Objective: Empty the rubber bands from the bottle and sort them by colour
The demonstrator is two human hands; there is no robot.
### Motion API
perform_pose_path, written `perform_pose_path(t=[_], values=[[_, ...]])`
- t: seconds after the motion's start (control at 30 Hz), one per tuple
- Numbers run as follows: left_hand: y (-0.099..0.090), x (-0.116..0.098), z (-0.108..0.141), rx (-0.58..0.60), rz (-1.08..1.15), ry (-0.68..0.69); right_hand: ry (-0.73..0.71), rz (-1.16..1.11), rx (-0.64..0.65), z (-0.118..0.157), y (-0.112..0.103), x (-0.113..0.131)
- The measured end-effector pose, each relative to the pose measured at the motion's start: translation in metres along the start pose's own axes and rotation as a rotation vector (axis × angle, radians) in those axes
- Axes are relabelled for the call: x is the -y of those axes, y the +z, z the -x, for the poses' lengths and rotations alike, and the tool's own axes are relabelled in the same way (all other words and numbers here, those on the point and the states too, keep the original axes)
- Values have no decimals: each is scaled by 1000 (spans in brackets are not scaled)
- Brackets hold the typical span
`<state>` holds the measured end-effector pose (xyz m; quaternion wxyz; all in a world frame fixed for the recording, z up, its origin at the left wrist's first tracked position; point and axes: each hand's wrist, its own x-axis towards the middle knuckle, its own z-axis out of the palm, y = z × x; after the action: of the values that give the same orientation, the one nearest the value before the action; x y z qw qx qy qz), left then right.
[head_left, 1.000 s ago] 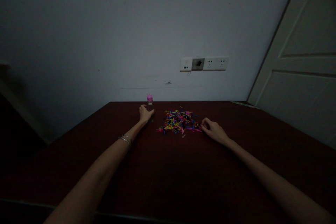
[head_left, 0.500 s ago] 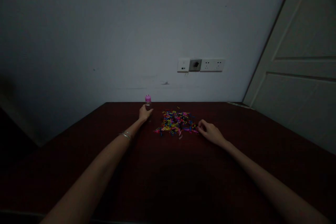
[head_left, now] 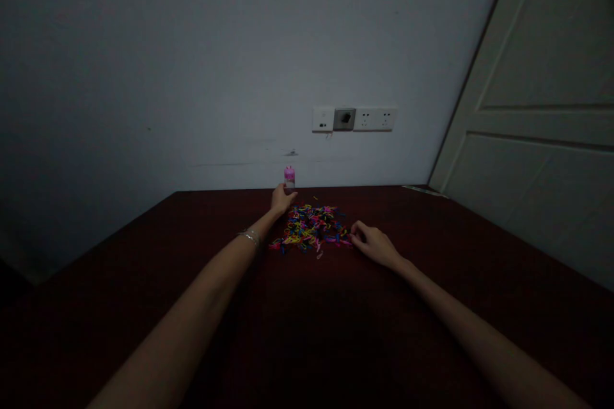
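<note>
My left hand (head_left: 283, 199) is wrapped round a small clear bottle with a pink top (head_left: 289, 174), held upright behind the pile's left part. The hand hides the bottle's lower part. In the middle of the dark red table lies a loose pile of small coloured loops (head_left: 309, 230), in pink, yellow, blue, red and black. Too small to tell is whether they are hair ties or clips. At the pile's right edge rests my right hand (head_left: 375, 244), its fingers curled and thumb close to them. Whatever sits between those fingertips, if anything, cannot be made out.
The dark red tabletop (head_left: 307, 319) runs back to a pale wall (head_left: 215, 77) with a row of sockets (head_left: 354, 119). One yellow piece (head_left: 315, 198) lies apart behind the pile. A white panelled door (head_left: 537, 121) stands at the right.
The view has shifted slightly. My left hand has carried the bottle to the right, closer behind the pile. My right hand stays at the pile's right edge.
</note>
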<state>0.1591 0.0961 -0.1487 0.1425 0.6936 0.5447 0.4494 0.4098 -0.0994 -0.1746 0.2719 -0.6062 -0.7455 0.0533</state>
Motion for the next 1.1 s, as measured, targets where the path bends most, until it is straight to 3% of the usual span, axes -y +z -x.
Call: perform_pose_path(t=[0.17, 0.37, 0.83, 1.1], values=[[30, -22, -7, 67, -17, 51, -11, -12, -1, 1, -1, 2], [49, -30, -8, 111, -25, 77, -6, -3, 9, 0, -1, 1], [63, -26, -7, 155, 16, 61, 7, -13, 18, 0, -2, 3], [62, -29, -15, 113, 51, 41, 1, 9, 5, 0, -1, 2]])
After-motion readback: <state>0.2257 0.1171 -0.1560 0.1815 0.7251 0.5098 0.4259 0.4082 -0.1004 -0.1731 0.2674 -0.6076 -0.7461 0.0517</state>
